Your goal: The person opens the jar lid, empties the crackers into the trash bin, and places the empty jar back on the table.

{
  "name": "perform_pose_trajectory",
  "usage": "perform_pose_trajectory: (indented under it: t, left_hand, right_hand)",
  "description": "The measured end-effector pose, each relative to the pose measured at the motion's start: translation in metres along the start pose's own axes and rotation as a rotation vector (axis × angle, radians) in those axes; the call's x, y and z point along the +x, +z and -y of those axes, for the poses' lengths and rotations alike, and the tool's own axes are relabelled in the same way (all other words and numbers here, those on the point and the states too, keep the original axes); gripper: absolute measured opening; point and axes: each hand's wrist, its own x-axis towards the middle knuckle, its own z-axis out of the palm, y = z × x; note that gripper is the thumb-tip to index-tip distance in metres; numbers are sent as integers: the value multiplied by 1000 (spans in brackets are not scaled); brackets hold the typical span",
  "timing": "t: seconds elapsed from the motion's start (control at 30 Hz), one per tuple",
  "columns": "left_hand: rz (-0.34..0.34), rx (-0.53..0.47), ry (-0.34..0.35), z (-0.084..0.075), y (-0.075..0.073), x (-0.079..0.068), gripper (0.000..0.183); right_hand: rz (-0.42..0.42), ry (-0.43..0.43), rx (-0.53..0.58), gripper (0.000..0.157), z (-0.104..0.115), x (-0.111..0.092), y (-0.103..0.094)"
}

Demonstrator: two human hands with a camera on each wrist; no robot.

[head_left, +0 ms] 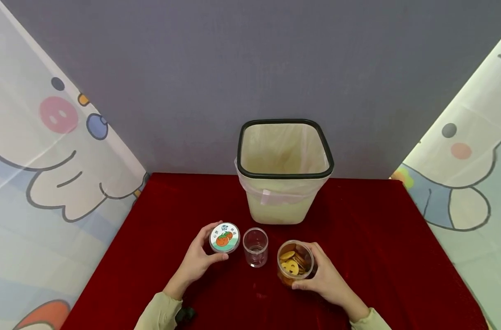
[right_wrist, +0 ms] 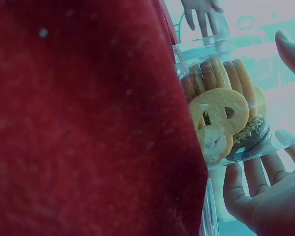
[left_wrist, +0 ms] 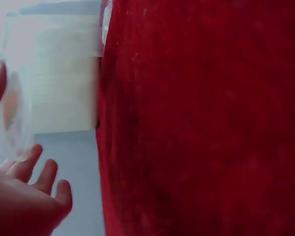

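In the head view my left hand (head_left: 194, 259) holds a round lid (head_left: 224, 237) by its edge between thumb and fingers; its white top carries a printed orange fruit. The left wrist view shows this lid (left_wrist: 12, 118) nearly edge-on. Farther right, my right hand (head_left: 326, 280) grips the side of a transparent jar (head_left: 286, 279), open at the top. Cookies (head_left: 290, 266) fill part of it, and the right wrist view shows one ring-shaped cookie (right_wrist: 220, 110) with cut-outs and a dark cookie (right_wrist: 253, 140). A smaller see-through jar (head_left: 256, 256) stands upright between both hands.
A cream trash bin (head_left: 281, 206) with a black rim and a bag liner stands behind the jars, against the grey wall (head_left: 192, 91). Red cloth (head_left: 382, 256) covers the table. Curtains with cartoon prints hang on both sides, and a small dark object (head_left: 185, 315) lies by the left sleeve.
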Motion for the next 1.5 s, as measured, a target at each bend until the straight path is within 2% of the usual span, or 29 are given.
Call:
perform_pose_trajectory:
  t: [0.2,0.33,0.47,0.57,0.67,0.83,0.93,1.13,1.4,1.5]
  left_hand:
    - [66,75,-94,5,-3,8,90]
    - [122,144,-118,9,-4,14,91]
    - [172,265,-138,12,-11,17,91]
    - [205,344,-143,14,-18,20,90]
    - [252,380,-141,16,-24,23,90]
    - [309,461,-96,20,-27,30,95]
    - [318,508,-79,24,-28,32,97]
    - [316,532,-115,22,-27,31,95]
    - [271,571,-133,22,-25,31,96]
    - [259,554,-146,21,-24,30,97]
  right_hand:
    - [-3,1,-10,89,0,0,-1]
    - [3,0,-3,88,-1,-1,-1]
    - [5,10,3,88,-2,0,0]
    - [6,16,2,88,-2,0,0]
    - [4,16,1,89,-1,0,0]
    - [4,14,-3,89,0,1,0]
    - [7,8,2,88,-1,0,0]
    - [2,9,2,88,-2,0,1]
    - [-21,12,-56,91,1,-2,2]
    - [-7,34,-33,93,3,-4,2]
